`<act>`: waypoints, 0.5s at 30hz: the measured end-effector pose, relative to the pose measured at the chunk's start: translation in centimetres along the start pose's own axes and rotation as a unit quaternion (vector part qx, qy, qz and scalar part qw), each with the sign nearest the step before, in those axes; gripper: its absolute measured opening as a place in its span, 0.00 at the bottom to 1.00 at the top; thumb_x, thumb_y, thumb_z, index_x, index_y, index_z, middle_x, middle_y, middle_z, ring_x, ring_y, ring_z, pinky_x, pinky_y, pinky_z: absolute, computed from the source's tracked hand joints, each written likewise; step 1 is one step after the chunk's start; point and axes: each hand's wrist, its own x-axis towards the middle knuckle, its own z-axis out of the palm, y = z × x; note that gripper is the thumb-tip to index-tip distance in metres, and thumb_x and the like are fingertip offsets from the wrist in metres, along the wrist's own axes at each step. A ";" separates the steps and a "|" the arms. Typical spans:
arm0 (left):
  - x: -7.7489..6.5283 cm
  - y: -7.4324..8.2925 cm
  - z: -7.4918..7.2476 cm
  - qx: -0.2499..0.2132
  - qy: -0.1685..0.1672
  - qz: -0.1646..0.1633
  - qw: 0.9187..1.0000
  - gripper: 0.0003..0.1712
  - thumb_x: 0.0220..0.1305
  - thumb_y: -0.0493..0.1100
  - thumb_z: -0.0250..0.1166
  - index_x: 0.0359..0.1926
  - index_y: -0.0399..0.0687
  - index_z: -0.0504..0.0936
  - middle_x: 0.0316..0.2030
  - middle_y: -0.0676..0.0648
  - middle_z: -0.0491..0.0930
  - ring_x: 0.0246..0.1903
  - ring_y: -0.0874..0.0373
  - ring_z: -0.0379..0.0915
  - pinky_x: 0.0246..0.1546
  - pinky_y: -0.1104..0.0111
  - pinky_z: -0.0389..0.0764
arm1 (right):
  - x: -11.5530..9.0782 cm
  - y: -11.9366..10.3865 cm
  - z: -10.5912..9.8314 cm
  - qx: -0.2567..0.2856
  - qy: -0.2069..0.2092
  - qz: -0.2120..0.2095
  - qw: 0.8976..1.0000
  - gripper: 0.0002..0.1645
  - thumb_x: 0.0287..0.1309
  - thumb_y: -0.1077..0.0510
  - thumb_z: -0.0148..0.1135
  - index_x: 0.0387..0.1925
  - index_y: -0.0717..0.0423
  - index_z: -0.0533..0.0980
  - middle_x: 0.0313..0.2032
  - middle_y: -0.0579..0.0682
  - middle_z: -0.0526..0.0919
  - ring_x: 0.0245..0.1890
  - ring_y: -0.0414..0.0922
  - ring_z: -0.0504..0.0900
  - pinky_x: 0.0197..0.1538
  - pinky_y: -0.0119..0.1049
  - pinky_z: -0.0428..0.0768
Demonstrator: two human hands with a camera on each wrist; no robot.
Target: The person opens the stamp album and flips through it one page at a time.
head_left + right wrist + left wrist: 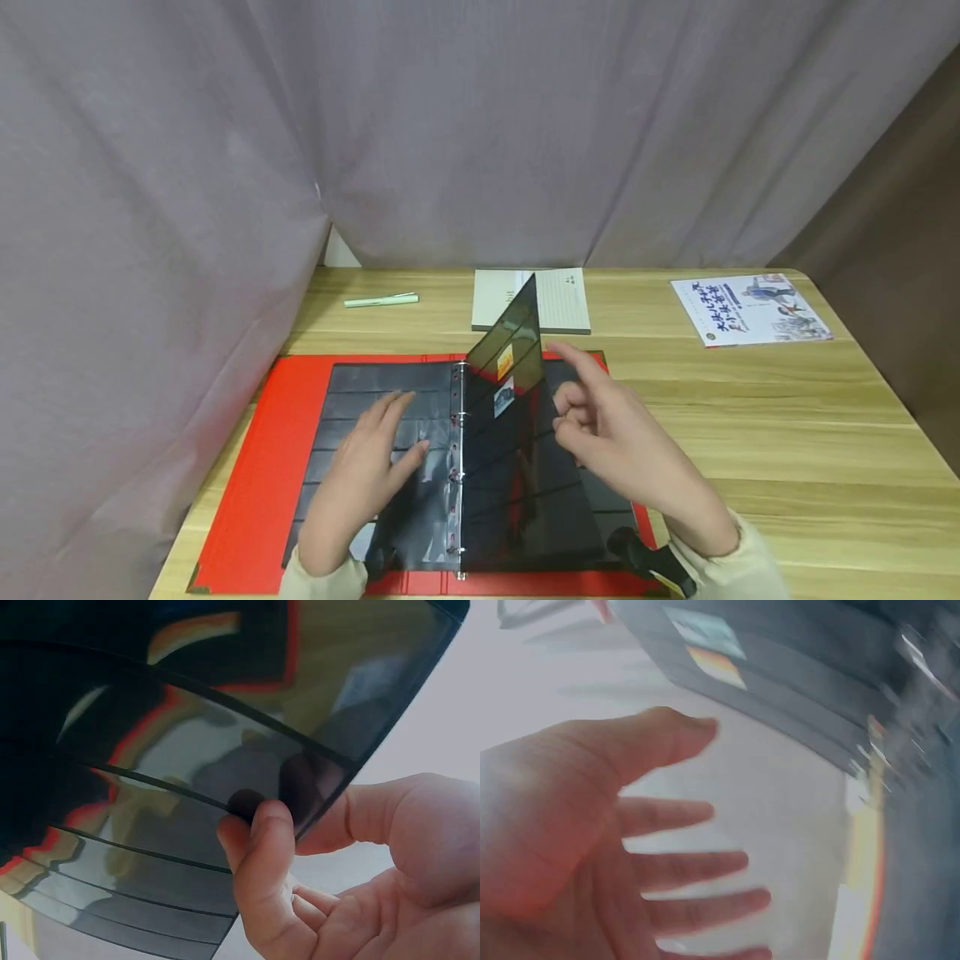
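The album (247, 483) lies spread open on the wooden surface (787, 433), its red cover showing round black pocket pages held by metal rings (461, 477) down the middle. One page (487, 454) stands up at a slant from the rings. Two stamps sit in its pockets, one above the other near the rings: an orange one (505, 362) and, just below, a grey-blue one (504, 397). The left page (431, 521) lies flat, with a pale piece (362, 542) at its lower part, half covered by the wrist; what it is, I cannot tell. More dark pockets show on the page beneath (606, 496), right of the raised one.

The right hand (615, 425) pinches the raised page's free edge between thumb and finger. The left hand (362, 467) is spread over the left page, thumb well apart from the fingers, holding nothing; it hides several pockets.

Behind the album, the raised page's upper corner cuts across the view of a pad (567, 304). A pale green pen (381, 301) lies left of the pad, and a white booklet (750, 309) with drawn figures lies well apart to the right. Grey curtains (480, 133) hang behind the surface.
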 end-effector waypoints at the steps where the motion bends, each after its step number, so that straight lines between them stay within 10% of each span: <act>1: 0.0 0.6 -0.3 -0.009 0.014 0.020 1.000 0.40 0.62 0.49 0.74 0.71 0.42 0.70 0.67 0.38 0.70 0.63 0.38 0.70 0.56 0.41 0.75 | 0.2 -0.1 0.1 0.002 0.001 0.000 1.000 0.47 0.55 0.77 0.53 0.75 0.56 0.56 0.28 0.47 0.74 0.21 0.38 0.71 0.24 0.32 0.72; 8: 0.0 4.4 -2.3 -0.066 0.086 0.138 0.984 0.34 0.67 0.51 0.69 0.71 0.49 0.71 0.64 0.46 0.75 0.61 0.50 0.74 0.56 0.50 0.78 | 1.3 -1.0 1.1 0.000 -0.005 -0.026 1.000 0.47 0.54 0.77 0.53 0.75 0.54 0.57 0.26 0.44 0.76 0.20 0.38 0.70 0.25 0.31 0.72; 15: 0.2 7.1 -2.7 -0.113 0.095 0.185 0.972 0.40 0.71 0.71 0.51 0.74 0.54 0.67 0.69 0.48 0.68 0.51 0.54 0.79 0.44 0.56 0.83 | 2.1 -1.6 2.5 0.023 -0.029 -0.032 0.999 0.46 0.56 0.75 0.55 0.76 0.55 0.55 0.28 0.46 0.79 0.18 0.39 0.72 0.24 0.32 0.73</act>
